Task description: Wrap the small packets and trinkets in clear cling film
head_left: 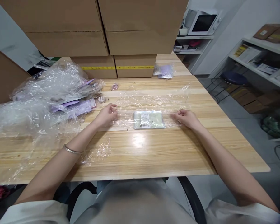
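Note:
A small flat packet (149, 119) with a pale green card inside lies in the middle of the wooden table (154, 155), wrapped in a long sheet of clear plastic film (151, 101). My left hand (106, 115) pinches the film just left of the packet. My right hand (186, 118) pinches the film just right of it. Both hands rest on the tabletop with the film stretched between them.
A heap of crumpled clear plastic bags (37, 96) with purple packets (81, 107) covers the table's left. Stacked cardboard boxes (116, 37) stand along the back edge. More purple packets (163, 71) lie at back right. Shelves (259, 59) stand to the right.

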Action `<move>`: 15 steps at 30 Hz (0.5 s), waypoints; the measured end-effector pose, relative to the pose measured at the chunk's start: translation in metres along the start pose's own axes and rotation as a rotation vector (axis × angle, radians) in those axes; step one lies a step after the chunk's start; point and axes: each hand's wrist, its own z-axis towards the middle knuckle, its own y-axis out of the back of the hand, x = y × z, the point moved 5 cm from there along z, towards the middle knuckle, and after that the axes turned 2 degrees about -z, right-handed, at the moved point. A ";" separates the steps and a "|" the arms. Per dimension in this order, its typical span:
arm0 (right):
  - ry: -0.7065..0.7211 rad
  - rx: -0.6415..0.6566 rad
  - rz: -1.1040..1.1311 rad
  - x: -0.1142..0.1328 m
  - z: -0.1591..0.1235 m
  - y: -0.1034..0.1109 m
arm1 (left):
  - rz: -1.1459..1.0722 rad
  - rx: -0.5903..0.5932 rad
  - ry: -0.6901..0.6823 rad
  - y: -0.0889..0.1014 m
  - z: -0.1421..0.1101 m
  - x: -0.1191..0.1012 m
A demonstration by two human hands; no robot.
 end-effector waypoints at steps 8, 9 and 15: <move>0.517 -0.287 -0.300 0.042 -0.054 0.028 | 0.277 -0.200 -0.574 0.011 -0.040 -0.037; 0.693 -0.289 -0.375 0.053 -0.071 0.023 | 0.321 -0.115 -0.718 0.001 -0.053 -0.048; 0.966 0.218 -0.514 0.041 -0.080 -0.030 | 0.628 0.443 -0.737 -0.057 -0.052 -0.041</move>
